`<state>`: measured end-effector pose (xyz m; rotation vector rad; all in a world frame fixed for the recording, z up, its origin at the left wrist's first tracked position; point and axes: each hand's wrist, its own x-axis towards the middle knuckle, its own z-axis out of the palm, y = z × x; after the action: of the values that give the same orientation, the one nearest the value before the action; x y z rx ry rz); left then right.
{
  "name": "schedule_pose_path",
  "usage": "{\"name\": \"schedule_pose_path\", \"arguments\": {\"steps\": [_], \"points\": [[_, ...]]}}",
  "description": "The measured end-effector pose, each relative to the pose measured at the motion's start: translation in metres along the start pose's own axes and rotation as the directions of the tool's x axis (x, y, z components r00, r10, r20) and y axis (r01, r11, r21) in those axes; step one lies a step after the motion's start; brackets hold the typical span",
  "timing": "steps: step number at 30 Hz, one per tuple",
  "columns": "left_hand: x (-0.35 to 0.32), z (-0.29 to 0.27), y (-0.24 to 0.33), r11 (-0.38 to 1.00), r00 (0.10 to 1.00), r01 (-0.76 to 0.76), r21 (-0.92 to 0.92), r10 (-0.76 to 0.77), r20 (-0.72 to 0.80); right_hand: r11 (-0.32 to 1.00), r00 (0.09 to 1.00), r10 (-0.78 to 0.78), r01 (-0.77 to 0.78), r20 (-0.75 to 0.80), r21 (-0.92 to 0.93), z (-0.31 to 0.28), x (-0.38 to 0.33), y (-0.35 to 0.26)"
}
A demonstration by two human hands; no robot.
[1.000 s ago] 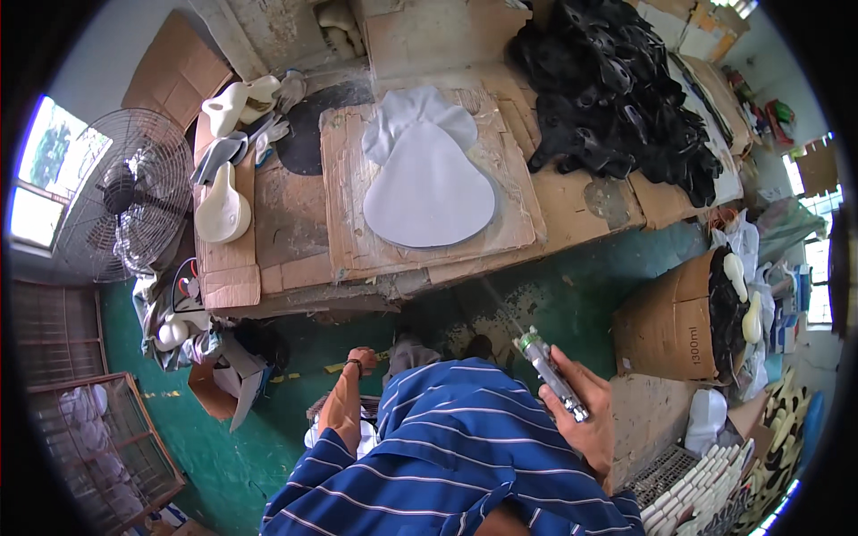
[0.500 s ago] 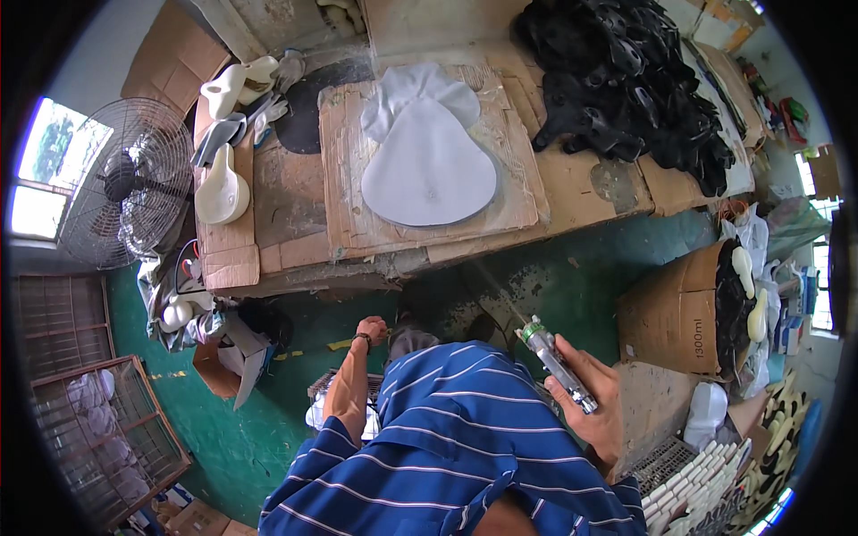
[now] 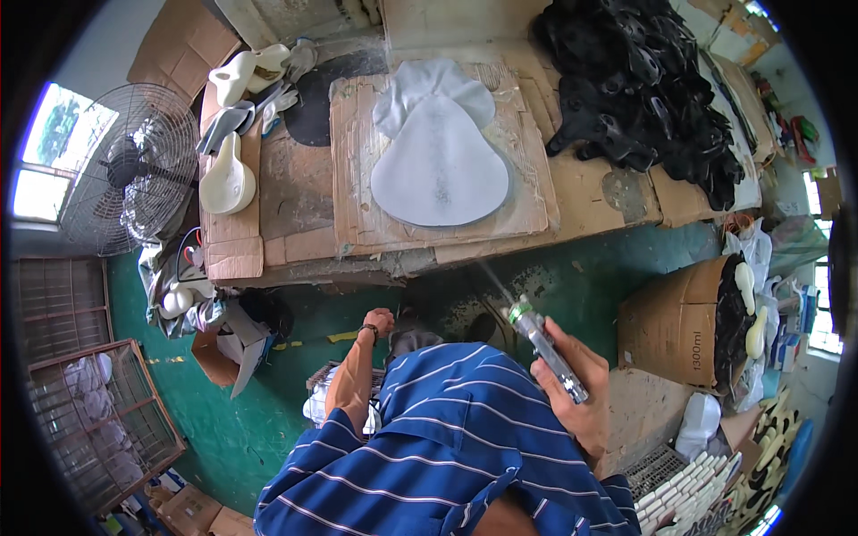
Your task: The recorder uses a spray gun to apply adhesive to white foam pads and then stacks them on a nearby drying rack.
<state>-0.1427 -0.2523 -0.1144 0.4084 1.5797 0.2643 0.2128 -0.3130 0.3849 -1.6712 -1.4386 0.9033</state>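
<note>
In my right hand (image 3: 579, 380) is a metal spray gun (image 3: 547, 344) with a green ring near its nozzle. A thin mist leaves the nozzle toward the bench. Farther off, on layered cardboard, lies a white pear-shaped sheet (image 3: 440, 170) with a grey speckled streak down its middle. Pale grey crumpled fabric (image 3: 433, 94) is bunched at its narrow far end. My left hand (image 3: 379, 322), with a dark bracelet at the wrist, is closed in a fist beside my leg, apart from the bench, and nothing shows in it.
A cardboard-covered bench (image 3: 295, 250) spans the front. Black moulded pieces (image 3: 635, 98) are heaped on its right. Cream saddle-shaped shells (image 3: 228, 183) and gloves (image 3: 279, 105) lie at left, near a large fan (image 3: 130, 170). A big carton (image 3: 666, 322) stands at right, an opened box (image 3: 219, 357) at left.
My right hand with the spray gun has shifted slightly left. The grey streak on the white sheet is longer and darker. The bench appears a little farther right; my left fist stays by my leg.
</note>
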Motion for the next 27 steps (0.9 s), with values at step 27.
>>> {"name": "schedule_pose_path", "arguments": {"steps": [27], "points": [[0.001,0.003,0.007,1.000,1.000,-0.017,0.017,0.017,-0.016,0.992,1.000,-0.024,0.025,0.008,-0.124,-0.026,-0.007,0.010]]}}
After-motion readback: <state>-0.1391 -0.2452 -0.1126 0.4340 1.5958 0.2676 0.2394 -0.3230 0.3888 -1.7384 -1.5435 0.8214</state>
